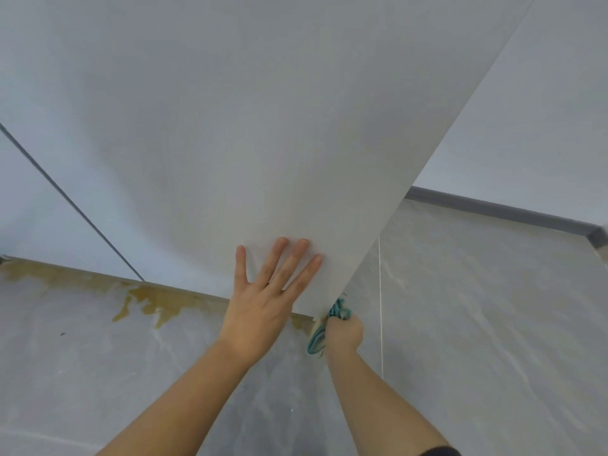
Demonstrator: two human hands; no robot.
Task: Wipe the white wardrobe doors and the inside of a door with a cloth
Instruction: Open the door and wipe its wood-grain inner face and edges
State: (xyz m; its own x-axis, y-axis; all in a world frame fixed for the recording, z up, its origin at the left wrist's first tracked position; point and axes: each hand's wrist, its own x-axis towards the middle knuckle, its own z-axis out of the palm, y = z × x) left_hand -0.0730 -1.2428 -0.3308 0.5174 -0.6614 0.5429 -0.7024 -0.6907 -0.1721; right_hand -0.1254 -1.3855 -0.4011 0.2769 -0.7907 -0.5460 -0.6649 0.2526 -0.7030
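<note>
An open white wardrobe door (263,126) fills the view above a grey marbled floor (477,324) marked by a yellow-brown stain (148,297). The left hand (263,304) presses flat, fingers spread, on the door's lower face. The right hand (343,334) is closed around a teal cloth (339,309) at the door's bottom corner.

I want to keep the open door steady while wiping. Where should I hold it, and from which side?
Grip the wardrobe door at its free edge near the bottom corner, coming from the front. The left hand lies flat there; the right hand works the cloth at that corner.
</note>
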